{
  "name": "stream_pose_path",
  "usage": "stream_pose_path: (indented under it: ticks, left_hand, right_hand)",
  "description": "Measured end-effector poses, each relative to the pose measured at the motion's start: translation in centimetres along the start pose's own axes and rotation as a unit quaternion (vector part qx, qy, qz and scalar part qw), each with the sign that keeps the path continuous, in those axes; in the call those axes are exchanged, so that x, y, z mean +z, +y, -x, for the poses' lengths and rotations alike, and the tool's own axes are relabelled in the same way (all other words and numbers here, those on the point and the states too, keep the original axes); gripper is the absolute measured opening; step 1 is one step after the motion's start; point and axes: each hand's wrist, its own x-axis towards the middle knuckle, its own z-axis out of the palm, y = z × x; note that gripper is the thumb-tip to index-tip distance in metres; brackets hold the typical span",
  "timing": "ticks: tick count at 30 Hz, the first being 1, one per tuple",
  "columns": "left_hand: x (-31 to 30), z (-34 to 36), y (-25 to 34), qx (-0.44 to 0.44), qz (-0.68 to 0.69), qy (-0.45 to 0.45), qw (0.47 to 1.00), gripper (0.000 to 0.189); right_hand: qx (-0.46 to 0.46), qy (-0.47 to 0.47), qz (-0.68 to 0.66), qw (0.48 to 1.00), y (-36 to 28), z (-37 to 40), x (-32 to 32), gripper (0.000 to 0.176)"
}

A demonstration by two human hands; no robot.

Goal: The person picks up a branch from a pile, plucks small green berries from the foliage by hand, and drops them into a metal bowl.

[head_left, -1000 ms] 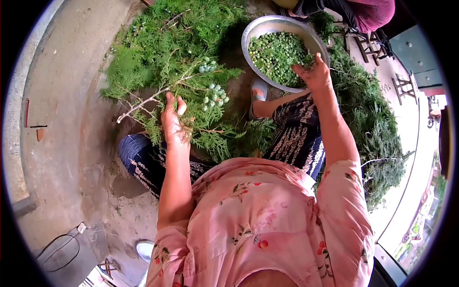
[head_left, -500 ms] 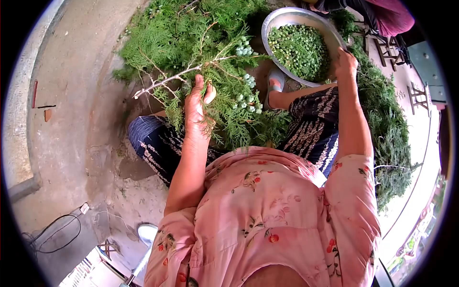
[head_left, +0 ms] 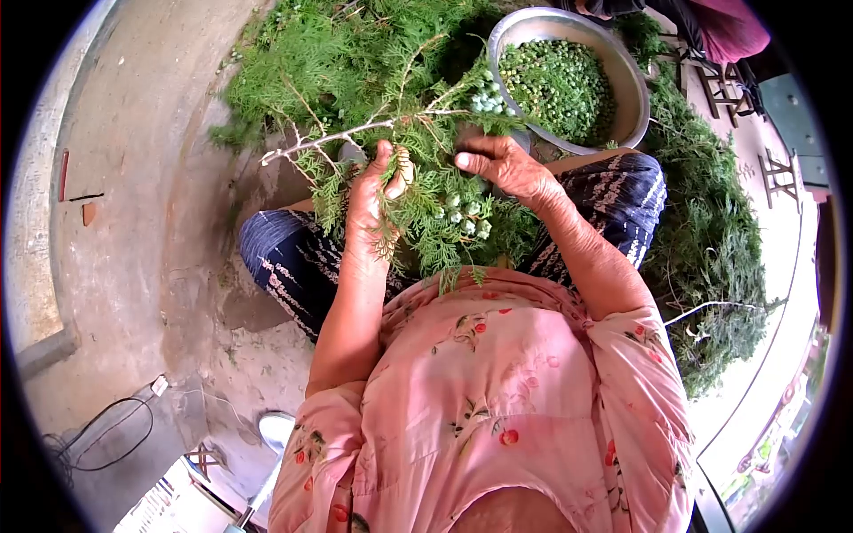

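Observation:
My left hand (head_left: 378, 191) is closed around a leafy conifer branch (head_left: 342, 135) and holds it over my lap. Its bare, pale cut end points left. Pale green cones (head_left: 464, 215) hang in clusters among the flat sprays, with another cluster near the basin. My right hand (head_left: 508, 167) is at the branch's right side, thumb and fingers curled in where a cone cluster sits; the fingers hide most of what is between them. Just beyond is a metal basin (head_left: 633, 107) holding many picked green cones (head_left: 555, 89) and bits of foliage.
A large heap of cut conifer branches (head_left: 302, 62) lies ahead on the left, and more greenery (head_left: 711, 266) lies on the right. Another person (head_left: 729, 31) is at the top right, near wooden stools (head_left: 777, 178). A black cable (head_left: 111, 435) lies on the concrete floor at lower left.
My right hand has left the basin's rim and moved left to the cones on the branch. The branch has shifted slightly to the right in my left hand.

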Motion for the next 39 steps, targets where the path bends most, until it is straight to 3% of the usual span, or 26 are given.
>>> stream_pose_path:
  ticks: [4,7,8,12,13,14,16,17,20,22,24,26,27,28,30,31,32,34,36,37,38,39]
  left_hand:
    - [-1.4,-0.4,-0.4,-0.045,-0.010,-0.024,0.999,0.029]
    - [-0.1,0.0,-0.6,-0.004,-0.156,0.090,0.984,0.036]
    - [-0.5,0.1,-0.3,-0.040,-0.136,0.044,0.989,0.035]
    - [-0.5,-0.3,-1.1,0.014,-0.237,0.089,0.967,0.029]
    - [-0.6,-0.4,-1.4,0.043,-0.235,0.102,0.966,0.030]
    - [-1.0,-0.5,-1.5,0.045,-0.229,0.091,0.968,0.031]
    - [-1.5,-0.5,-1.9,0.040,-0.303,0.154,0.939,0.035]
    - [-2.1,-0.8,-1.9,0.010,-0.326,0.165,0.931,0.035]
    - [-3.3,-1.2,-2.8,0.021,-0.322,0.161,0.933,0.034]
    - [-1.6,-0.6,-2.4,0.048,-0.344,0.191,0.918,0.036]
    - [-1.1,-0.2,-2.6,0.075,-0.366,0.223,0.900,0.040]
    - [-1.4,-0.3,-3.3,0.254,-0.611,0.277,0.697,0.049]
    - [-0.3,0.2,-3.0,0.345,-0.633,0.257,0.644,0.049]
    - [0.9,1.0,-2.4,0.387,-0.707,0.245,0.539,0.038]
    - [0.4,0.6,-2.5,0.381,-0.696,0.126,0.596,0.025]
    - [0.6,0.3,-2.8,0.375,-0.661,0.084,0.644,0.012]
    - [0.8,0.4,-3.1,0.259,-0.627,0.092,0.729,0.017]
    - [-0.9,-0.6,-3.9,0.187,-0.713,0.098,0.669,0.022]
    - [-1.6,-1.0,-3.8,0.183,-0.708,0.068,0.679,0.025]
    - [-4.1,-2.4,-5.2,0.141,-0.673,0.068,0.723,0.029]
    - [-4.4,-2.6,-5.7,0.141,-0.672,0.067,0.723,0.029]
    - [-4.7,-2.8,-6.0,0.100,-0.603,0.084,0.787,0.034]
  right_hand:
    - [0.059,0.033,-0.102,0.992,1.5,-0.1,0.9,0.071]
    - [0.099,0.074,-0.161,0.979,0.5,0.4,1.8,0.073]
    - [0.132,0.102,-0.180,0.969,-0.3,0.6,2.2,0.072]
    - [0.134,0.094,-0.209,0.964,1.7,-0.3,2.9,0.065]
    - [0.145,0.104,-0.226,0.958,2.3,-0.7,3.2,0.054]
    - [0.145,0.103,-0.225,0.958,1.9,-0.6,3.4,0.054]
    - [0.168,0.138,-0.197,0.956,0.8,-0.2,4.2,0.044]
    - [0.137,0.145,-0.233,0.952,1.4,-0.5,4.7,0.038]
    - [0.166,0.152,-0.267,0.937,3.0,-1.5,5.1,0.051]
    - [0.169,0.119,-0.213,0.955,3.5,-1.7,5.2,0.039]
    - [0.166,0.147,-0.179,0.959,3.3,-1.6,5.6,0.031]
    - [0.140,0.151,-0.120,0.971,2.9,-1.4,5.7,0.030]
    - [0.115,0.151,-0.063,0.980,2.9,-1.3,5.7,0.029]
    - [0.115,0.153,-0.062,0.980,2.8,-1.3,5.6,0.029]
    - [0.077,0.131,0.054,0.987,2.7,-1.3,5.5,0.023]
    - [0.117,0.153,0.045,0.980,2.5,-1.7,5.5,0.025]
    - [0.117,0.154,0.046,0.980,2.6,-1.8,5.6,0.025]
    - [0.064,0.165,0.164,0.970,2.8,-1.9,5.6,0.027]
    - [0.063,0.162,0.211,0.962,2.7,-1.8,5.8,0.025]
    - [0.048,0.168,0.243,0.954,2.9,-1.7,6.0,0.024]
    - [0.033,0.174,0.275,0.945,3.0,-1.6,6.3,0.023]
    - [0.049,0.167,0.303,0.937,3.0,-1.7,6.5,0.022]
